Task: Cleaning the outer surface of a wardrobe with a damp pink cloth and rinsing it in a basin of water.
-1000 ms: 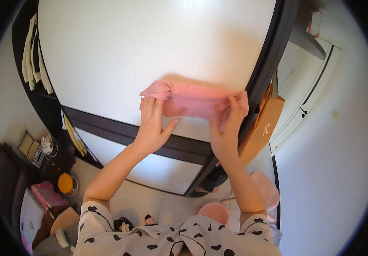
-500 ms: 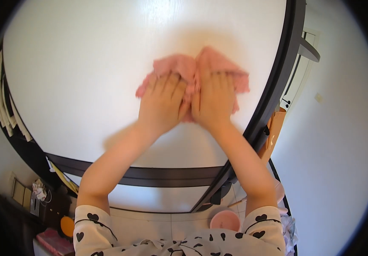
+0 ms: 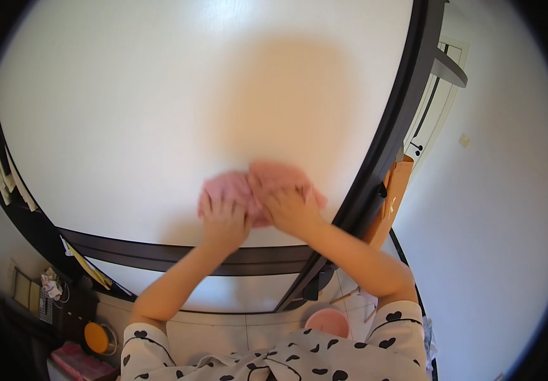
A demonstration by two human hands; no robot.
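A crumpled pink cloth (image 3: 239, 188) is pressed against the lower part of a large white panel (image 3: 108, 140) with a dark frame, which looks like a wardrobe door. My left hand (image 3: 225, 223) holds the cloth's left half, its fingers slightly apart over the fabric. On the right half lies my right hand (image 3: 293, 209), gripping it with bent fingers and the thumb side toward the left hand. The hands are close together, just above a dark horizontal strip (image 3: 159, 255) across the panel. Motion blurs the cloth a little.
A dark upright edge (image 3: 382, 133) bounds the panel on the right, with brown cardboard (image 3: 396, 193) beside it. Below, a pink basin (image 3: 328, 322) stands on the tiled floor. At the lower left are a dark cabinet (image 3: 74, 312) and a round orange-topped object (image 3: 96, 337).
Both hands have slid down the panel with the cloth, slightly to the left, and now sit nearer the dark strip. The cloth is more bunched up, and my elbows are bent further outward.
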